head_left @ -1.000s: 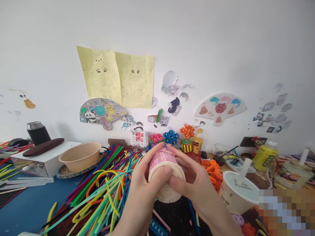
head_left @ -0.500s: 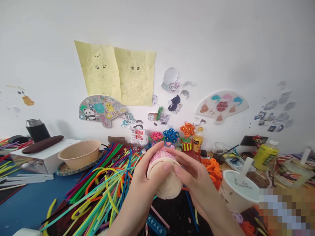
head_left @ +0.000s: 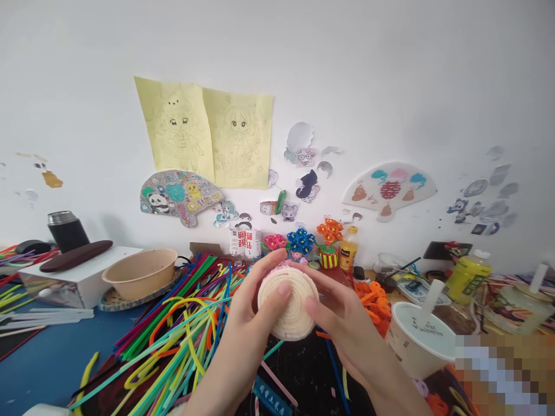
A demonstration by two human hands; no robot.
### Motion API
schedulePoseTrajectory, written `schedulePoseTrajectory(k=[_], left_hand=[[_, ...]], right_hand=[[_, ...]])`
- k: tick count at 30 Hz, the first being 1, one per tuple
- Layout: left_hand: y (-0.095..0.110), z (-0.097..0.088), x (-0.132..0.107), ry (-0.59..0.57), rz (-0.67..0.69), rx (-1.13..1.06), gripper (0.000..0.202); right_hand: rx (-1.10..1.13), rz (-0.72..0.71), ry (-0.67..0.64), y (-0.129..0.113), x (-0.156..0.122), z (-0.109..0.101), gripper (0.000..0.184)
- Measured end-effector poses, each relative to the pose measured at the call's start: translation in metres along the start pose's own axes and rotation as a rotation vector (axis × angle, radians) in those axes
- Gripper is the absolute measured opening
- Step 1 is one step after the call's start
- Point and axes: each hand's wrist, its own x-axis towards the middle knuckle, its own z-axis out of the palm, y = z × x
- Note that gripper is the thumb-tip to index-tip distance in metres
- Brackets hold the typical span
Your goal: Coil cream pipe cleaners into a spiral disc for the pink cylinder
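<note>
Above the middle of the table I hold a small craft pot [head_left: 295, 315], apparently made of pipe cleaners. Its round, cream, spirally coiled end faces me, and a little of its pink part shows behind the upper edge. My left hand [head_left: 254, 315] wraps its left side, thumb pressed on the coiled face. From the right, my right hand [head_left: 342, 318] closes on it with the thumb at the edge of the face. The fingers behind the pot are partly hidden.
Loose colourful pipe cleaners [head_left: 182, 341] spread to the left, near a beige bowl [head_left: 141, 274]. Pipe-cleaner flowers [head_left: 330, 232] stand along the wall. An orange pile [head_left: 368, 297] and a lidded cup [head_left: 416, 341] are on the right.
The pot has tilted in my hands: its coiled end now faces me more squarely and sits slightly higher, and less of the pink part shows. Both hands keep their hold.
</note>
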Motion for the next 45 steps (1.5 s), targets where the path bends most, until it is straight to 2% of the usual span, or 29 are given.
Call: schedulePoseTrajectory(k=[5,13,16,20,22,24,28,31,37,45], left_hand=[[0.001,0.004,-0.001,0.049,0.018,0.023,0.043],[0.0,0.005,0.0,0.043,0.081,0.084,0.043],[0.0,0.005,-0.001,0.066,0.125,0.143,0.041],[0.002,0.007,-0.003,0.123,0.175,0.201,0.041],[0.004,0.009,-0.004,0.14,0.185,0.198,0.04],[0.006,0.011,-0.005,0.151,0.185,0.191,0.039],[0.007,0.011,-0.006,0.157,0.184,0.189,0.039],[0.006,0.011,-0.006,0.163,0.18,0.22,0.04],[0.005,0.011,-0.006,0.16,0.178,0.241,0.038],[0.004,0.01,-0.005,0.171,0.179,0.24,0.039]], right_hand=[[0.023,0.007,0.019,-0.001,0.001,0.001,0.043],[-0.021,-0.009,0.036,-0.001,-0.002,0.005,0.041],[-0.248,-0.199,0.166,0.001,-0.002,0.006,0.037],[-0.767,-0.659,0.427,-0.002,-0.005,0.007,0.017],[-0.91,-0.812,0.457,-0.004,-0.007,0.009,0.013],[-0.933,-0.874,0.44,-0.005,-0.01,0.011,0.018],[-0.822,-0.789,0.372,-0.003,-0.011,0.014,0.024],[-0.73,-0.702,0.35,0.0,-0.01,0.012,0.022],[-0.617,-0.623,0.319,-0.001,-0.008,0.012,0.021],[-0.558,-0.508,0.273,-0.006,-0.008,0.011,0.014]])
